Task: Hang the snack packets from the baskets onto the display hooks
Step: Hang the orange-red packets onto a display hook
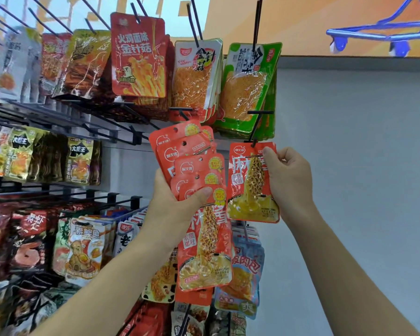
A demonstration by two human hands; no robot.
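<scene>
Right fingers pinch the top right corner of one orange packet, clamped on it, the rest of the right hand curled behind. The packet's top edge sits at the tip of a black hook; the hole looks threaded on the tip, but I can't tell for sure. Left fingers are clamped too: the thumb presses the front of a fanned stack of the same orange packets, and the left hand wraps behind it. The stack is just left of the single packet, tilted, held in the air in front of the rack. Green packets hang above the hook and red packets further left. Blue packets hang below the hands. A grey wall is to the right.
</scene>
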